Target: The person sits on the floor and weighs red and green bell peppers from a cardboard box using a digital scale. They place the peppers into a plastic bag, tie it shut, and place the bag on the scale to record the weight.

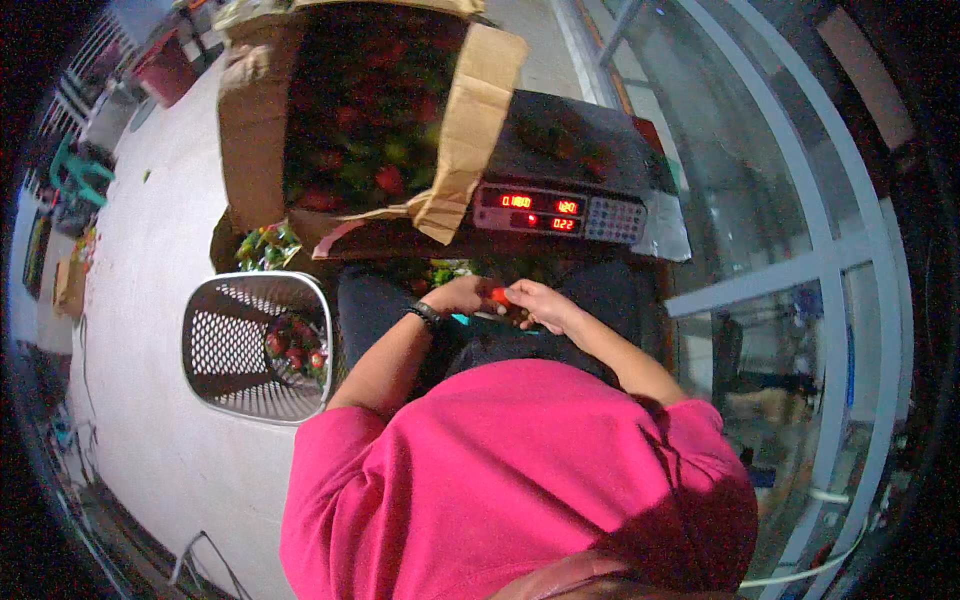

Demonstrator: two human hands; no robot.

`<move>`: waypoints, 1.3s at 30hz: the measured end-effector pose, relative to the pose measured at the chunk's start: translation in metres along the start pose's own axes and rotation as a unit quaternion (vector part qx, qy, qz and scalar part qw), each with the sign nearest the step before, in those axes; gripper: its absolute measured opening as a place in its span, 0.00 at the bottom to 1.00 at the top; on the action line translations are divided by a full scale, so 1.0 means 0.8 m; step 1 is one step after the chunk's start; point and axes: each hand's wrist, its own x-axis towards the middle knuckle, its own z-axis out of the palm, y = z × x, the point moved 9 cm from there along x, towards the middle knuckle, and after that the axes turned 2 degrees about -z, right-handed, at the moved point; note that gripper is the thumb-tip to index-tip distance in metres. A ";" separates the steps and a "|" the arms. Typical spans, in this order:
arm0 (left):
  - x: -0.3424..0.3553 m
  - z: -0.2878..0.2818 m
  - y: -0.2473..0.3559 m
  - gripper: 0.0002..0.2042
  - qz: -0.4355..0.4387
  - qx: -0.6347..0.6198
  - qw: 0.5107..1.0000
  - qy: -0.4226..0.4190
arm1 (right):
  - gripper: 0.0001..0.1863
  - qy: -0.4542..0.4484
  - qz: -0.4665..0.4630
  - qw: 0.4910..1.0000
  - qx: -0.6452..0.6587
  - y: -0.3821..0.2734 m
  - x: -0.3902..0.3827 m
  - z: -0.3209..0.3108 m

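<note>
Pink shirt (520, 470) nearest, dark trousers (365, 300) past it, legs apart. Both hands meet over the lap. Right hand (542, 303): fingers grasping a small red-orange item (500, 296), exact kind unclear. Left hand (462, 296), dark bracelet (426, 315) on wrist: fingers curled against the item's left side, can't tell if they grip it too. Item sits between the hands, just nearer than the scale.

Left: grey perforated plastic basket (222, 345) on pale floor (140, 320), red fruit-like pieces (295, 345) at its bottom. Far: open cardboard box (252, 150), flaps out, dark red and green contents (370, 120), blurred. Right of box: scale (560, 215), red-lit display, keypad at right end. Right side: metal-framed glass panels (740, 280). Far left: red bucket (165, 70), green plastic stool (88, 172).
</note>
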 end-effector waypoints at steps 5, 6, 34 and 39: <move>-0.001 0.015 0.010 0.10 0.059 0.223 0.972 -0.047 | 0.13 0.013 -0.154 0.942 -0.299 -0.067 -0.009 0.015; 0.012 0.013 -0.003 0.09 0.052 0.208 0.976 -0.031 | 0.13 0.030 -0.222 0.877 -0.426 -0.107 -0.021 0.027; 0.020 -0.038 -0.020 0.26 0.091 0.086 0.992 0.027 | 0.24 0.215 -0.277 0.579 -0.736 -0.450 0.285 0.096; 0.027 -0.040 -0.029 0.25 0.065 0.093 0.993 0.037 | 0.18 0.246 -0.183 0.585 -0.751 -0.495 0.244 0.080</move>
